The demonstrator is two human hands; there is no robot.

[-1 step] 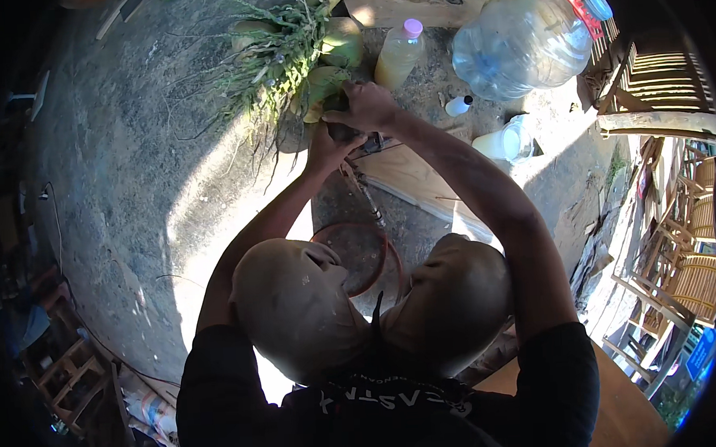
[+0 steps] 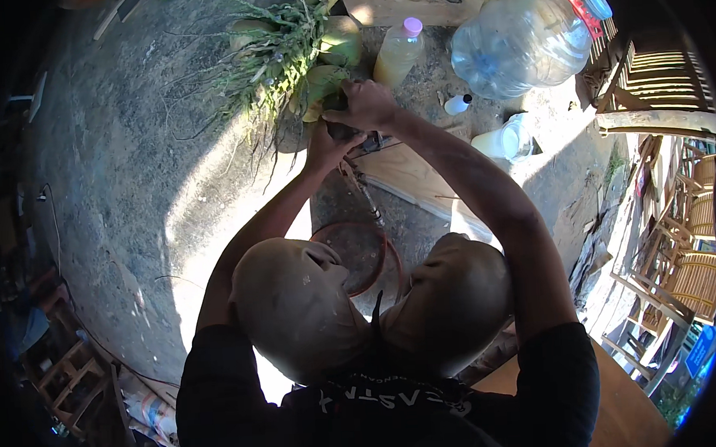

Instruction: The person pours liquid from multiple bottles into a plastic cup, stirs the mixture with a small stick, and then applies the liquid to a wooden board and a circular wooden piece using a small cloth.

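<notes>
My right hand [image 2: 366, 107] is closed, its fingers bent against the near right side of a green coconut [image 2: 318, 89]. Just below it is my left hand [image 2: 331, 147], closed around a small dark thing [image 2: 341, 131] wedged between the two hands. Fingers and shadow hide what that thing is. A metal fitting [image 2: 378, 216] on a reddish hose [image 2: 353, 292] leads up close to my left hand. More green coconuts [image 2: 340, 42] lie just beyond, attached to or under a bunch of stringy green stems [image 2: 279, 63].
Right of the coconuts stand a bottle with a pink cap [image 2: 399, 58], a small white bottle [image 2: 457, 105] and a tub of white stuff [image 2: 497, 144]. A big clear jug [image 2: 522, 40] lies on its side. A wooden board [image 2: 408, 173] rests on the concrete floor [image 2: 124, 170].
</notes>
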